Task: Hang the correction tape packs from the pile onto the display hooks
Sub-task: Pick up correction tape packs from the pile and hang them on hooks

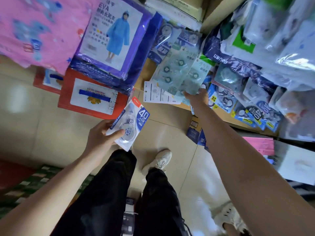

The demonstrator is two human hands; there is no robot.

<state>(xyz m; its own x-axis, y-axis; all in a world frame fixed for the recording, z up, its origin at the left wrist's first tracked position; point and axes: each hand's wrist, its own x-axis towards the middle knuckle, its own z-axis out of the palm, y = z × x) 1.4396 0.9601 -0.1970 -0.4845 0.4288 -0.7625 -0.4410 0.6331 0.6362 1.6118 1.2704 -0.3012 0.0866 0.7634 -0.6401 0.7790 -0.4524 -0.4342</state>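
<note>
While many packs lie unhung, left hand (100, 133), below the raincoat packet (117, 36), pinches one correction tape pack (131, 121), thumb across its front; right hand (196, 97), right of that packet, reaches the pile (175, 70), fingers on a pale pack (193, 77), grip not discernible; hooks not identifiable; hanging judged largely outstanding.

The correction tape pack (131, 123) is white and blue, with a white "40" on a blue disc and a red top tab. The raincoat pack (112, 40) is purple; its white card shows a pale blue raincoat. The sheet (42, 28) beside it is pink with blue figures. The folder (88, 97) is red with a white panel and blue bar. The piled packs (177, 70) are pale teal. The trousers (109, 193) are black, the shoe (160, 160) cream.
</note>
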